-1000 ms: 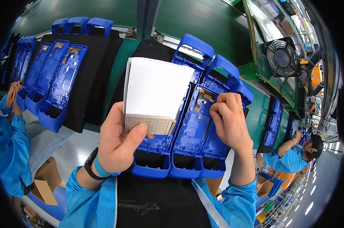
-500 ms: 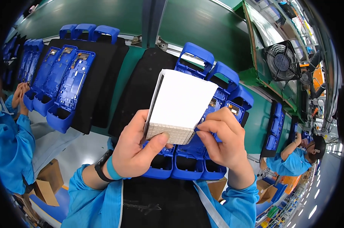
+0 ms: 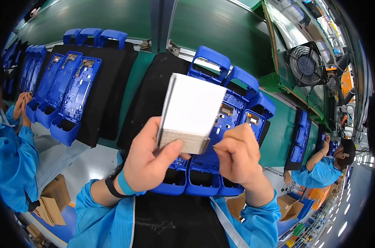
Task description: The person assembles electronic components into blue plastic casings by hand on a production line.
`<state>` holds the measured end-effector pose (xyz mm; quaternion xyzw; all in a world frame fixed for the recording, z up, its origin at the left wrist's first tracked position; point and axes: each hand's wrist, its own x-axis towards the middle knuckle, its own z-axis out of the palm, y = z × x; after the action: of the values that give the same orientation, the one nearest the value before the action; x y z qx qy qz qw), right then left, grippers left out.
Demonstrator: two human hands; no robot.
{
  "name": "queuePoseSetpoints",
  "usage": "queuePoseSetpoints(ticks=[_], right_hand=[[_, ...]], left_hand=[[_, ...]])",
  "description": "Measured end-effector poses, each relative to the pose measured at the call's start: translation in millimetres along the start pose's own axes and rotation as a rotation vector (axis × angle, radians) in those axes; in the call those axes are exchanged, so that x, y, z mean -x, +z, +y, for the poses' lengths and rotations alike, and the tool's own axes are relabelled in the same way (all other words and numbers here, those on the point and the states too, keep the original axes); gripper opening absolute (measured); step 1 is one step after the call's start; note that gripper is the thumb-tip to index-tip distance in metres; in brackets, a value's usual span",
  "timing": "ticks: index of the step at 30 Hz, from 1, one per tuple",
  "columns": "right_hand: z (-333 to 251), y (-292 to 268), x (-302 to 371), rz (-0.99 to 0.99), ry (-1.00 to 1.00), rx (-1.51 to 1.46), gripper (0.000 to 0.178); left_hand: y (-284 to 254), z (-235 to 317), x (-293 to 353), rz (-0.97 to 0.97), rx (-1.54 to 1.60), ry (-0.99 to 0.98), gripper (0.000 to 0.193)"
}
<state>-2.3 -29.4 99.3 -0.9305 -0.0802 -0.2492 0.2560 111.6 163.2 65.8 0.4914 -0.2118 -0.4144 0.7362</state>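
My left hand (image 3: 148, 159) grips a stack of white sheets (image 3: 193, 105) from its left side, with the thumb pressed over a band of small grey squares (image 3: 187, 141) along its lower end. To the right of the stack, and apart from it, my right hand (image 3: 240, 155) is closed in a pinch. A tiny dark speck shows at its fingertips, too small to name. Beneath both hands lie several blue plastic housings (image 3: 226, 120), with small parts inside. The stack and my hands hide much of them.
The housings rest on a black mat (image 3: 146, 91). More blue housings (image 3: 77, 91) lie on the left beside a co-worker's hands (image 3: 22, 105). A black fan (image 3: 306, 66) stands at the far right, and another person (image 3: 319, 169) works beyond it. Green belts run along the back.
My right hand has drawn away from the grey squares, moving slightly down and right. The stack has shifted a little left and turned slightly in my left hand.
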Motion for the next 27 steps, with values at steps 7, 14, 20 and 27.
queuePoseSetpoints(ticks=[7,14,20,27], right_hand=[[38.3,-58.4,21.1,-0.096,0.421,0.169,0.01],[56.6,-57.8,42.5,-0.227,0.425,0.247,0.01],[64.7,-64.8,38.9,-0.273,0.429,0.249,0.01],[66.1,-61.3,38.9,-0.279,0.414,0.252,0.011]], left_hand=[[-16.3,-3.4,4.2,0.077,-0.099,0.032,0.029],[-12.5,-4.1,3.8,0.058,-0.13,0.055,0.028],[-12.7,-4.9,2.7,0.058,-0.169,0.069,0.029],[-13.2,-4.5,2.4,0.049,-0.189,0.069,0.031]])
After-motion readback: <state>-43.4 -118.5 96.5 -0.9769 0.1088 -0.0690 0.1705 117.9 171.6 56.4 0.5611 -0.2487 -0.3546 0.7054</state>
